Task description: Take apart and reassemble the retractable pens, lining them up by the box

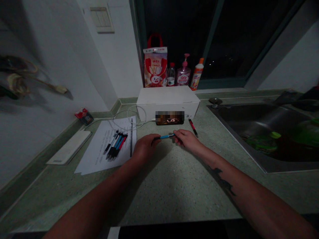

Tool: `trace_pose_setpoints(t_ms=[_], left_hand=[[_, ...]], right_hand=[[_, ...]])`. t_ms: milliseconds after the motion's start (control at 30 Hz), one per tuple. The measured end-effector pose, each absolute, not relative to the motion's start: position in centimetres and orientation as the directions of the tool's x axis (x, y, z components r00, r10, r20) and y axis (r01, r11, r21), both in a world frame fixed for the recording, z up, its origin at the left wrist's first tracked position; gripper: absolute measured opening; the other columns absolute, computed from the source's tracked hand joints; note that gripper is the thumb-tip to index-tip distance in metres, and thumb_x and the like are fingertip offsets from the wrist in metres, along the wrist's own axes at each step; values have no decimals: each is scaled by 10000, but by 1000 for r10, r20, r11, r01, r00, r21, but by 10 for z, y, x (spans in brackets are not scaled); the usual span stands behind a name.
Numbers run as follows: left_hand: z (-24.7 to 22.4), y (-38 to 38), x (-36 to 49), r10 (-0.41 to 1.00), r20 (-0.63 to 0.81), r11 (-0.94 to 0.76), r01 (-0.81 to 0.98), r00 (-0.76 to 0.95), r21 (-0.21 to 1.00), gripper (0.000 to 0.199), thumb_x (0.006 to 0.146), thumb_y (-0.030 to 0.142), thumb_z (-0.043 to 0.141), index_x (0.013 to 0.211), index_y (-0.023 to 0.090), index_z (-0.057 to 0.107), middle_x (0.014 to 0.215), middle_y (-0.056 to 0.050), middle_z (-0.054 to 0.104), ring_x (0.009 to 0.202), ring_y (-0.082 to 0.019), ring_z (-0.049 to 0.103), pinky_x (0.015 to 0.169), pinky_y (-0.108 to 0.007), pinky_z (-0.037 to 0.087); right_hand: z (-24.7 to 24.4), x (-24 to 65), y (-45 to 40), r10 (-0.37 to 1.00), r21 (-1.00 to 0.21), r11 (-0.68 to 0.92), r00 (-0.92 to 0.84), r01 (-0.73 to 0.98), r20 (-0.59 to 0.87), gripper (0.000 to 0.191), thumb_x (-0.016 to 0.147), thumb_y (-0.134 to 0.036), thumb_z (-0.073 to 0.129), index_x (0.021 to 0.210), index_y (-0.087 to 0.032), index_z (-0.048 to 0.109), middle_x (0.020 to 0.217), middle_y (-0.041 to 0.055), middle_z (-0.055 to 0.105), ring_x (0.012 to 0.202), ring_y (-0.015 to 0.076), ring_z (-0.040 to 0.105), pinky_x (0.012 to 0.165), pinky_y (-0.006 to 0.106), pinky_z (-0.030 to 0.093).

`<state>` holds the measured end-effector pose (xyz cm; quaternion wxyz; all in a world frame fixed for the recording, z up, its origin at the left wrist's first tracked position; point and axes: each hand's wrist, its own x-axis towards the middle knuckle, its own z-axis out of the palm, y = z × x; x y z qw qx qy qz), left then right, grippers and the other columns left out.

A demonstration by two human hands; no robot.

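Note:
A blue and black pen is held level above the counter between my two hands. My left hand is closed on its black end, and my right hand pinches the other end with the fingertips. Just past my right hand, a red and black pen lies on the counter. To the left, several pens in black, blue, red and white lie side by side on printed sheets of paper.
A phone with a white cable leans against a white box. Bottles and a printed bag stand behind it by the window. A sink lies right. A white flat case and a small red-black packet sit left.

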<state>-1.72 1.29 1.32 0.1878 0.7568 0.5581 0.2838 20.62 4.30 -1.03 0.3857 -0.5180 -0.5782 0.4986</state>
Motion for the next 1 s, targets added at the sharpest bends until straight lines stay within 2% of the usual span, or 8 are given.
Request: trace_pose_setpoints(t_ms=[133, 267, 333, 467, 633, 800, 933, 1000], left_hand=[[14, 15, -18, 965, 172, -261, 708, 196, 657, 231, 927, 229, 609, 1083, 239, 779, 1067, -32, 796, 987, -240, 724, 898, -344, 519], [16, 15, -19, 978, 105, -199, 645, 181, 738, 243, 949, 262, 558, 1027, 227, 786, 830, 3, 784, 710, -179, 694, 729, -293, 512], [15, 15, -20, 978, 103, -195, 623, 181, 757, 250, 956, 290, 547, 996, 222, 784, 775, 10, 765, 658, -167, 669, 689, -282, 499], [8, 18, -22, 961, 193, -276, 615, 200, 739, 207, 938, 255, 583, 1019, 225, 771, 880, -4, 782, 815, -186, 704, 781, -290, 517], [1, 19, -19, 926, 257, -377, 650, 276, 659, 182, 920, 201, 624, 1042, 222, 758, 1050, -37, 784, 984, -219, 707, 921, -344, 528], [-1, 18, -19, 925, 256, -379, 674, 279, 635, 188, 934, 191, 618, 1064, 220, 750, 1035, -37, 781, 971, -221, 710, 907, -356, 538], [-2, 18, -19, 905, 278, -426, 676, 322, 602, 190, 942, 201, 618, 1075, 225, 751, 1045, -41, 778, 981, -223, 705, 908, -361, 538], [-2, 18, -19, 906, 271, -423, 686, 325, 592, 191, 945, 209, 618, 1080, 227, 751, 1049, -44, 778, 988, -229, 705, 906, -369, 539]], right_hand=[[-12, 208, 45, 975, -985, -76, -193, 155, -106, 406, 859, -575, 654, 747, -186, 619, 642, 25, 662, 494, 111, 545, 428, 229, 361], [-10, 209, 47, 970, -995, -25, -238, 96, -48, 341, 819, -519, 717, 816, -189, 630, 662, 13, 676, 532, 120, 596, 484, 237, 454], [-8, 210, 47, 969, -998, 12, -247, 61, -3, 331, 787, -485, 753, 883, -191, 637, 696, 9, 688, 583, 133, 636, 531, 250, 500], [-4, 209, 43, 962, -996, 23, -274, 84, -1, 362, 783, -480, 755, 977, -196, 640, 759, 12, 704, 608, 138, 643, 508, 243, 491], [-8, 207, 38, 935, -957, -36, -329, 287, -134, 418, 920, -566, 552, 776, -183, 640, 550, -24, 559, 432, 97, 451, 416, 236, 338], [-4, 206, 37, 948, -931, 158, -313, 330, 50, 288, 804, -443, 728, 933, -188, 694, 796, 27, 684, 629, 126, 551, 572, 255, 414], [-4, 205, 35, 935, -904, 94, -350, 418, -64, 429, 944, -538, 522, 727, -193, 658, 583, 1, 582, 505, 122, 466, 529, 273, 373], [-5, 204, 35, 945, -897, 143, -328, 419, -3, 370, 929, -493, 568, 731, -196, 666, 608, 8, 605, 569, 140, 520, 580, 280, 410]])
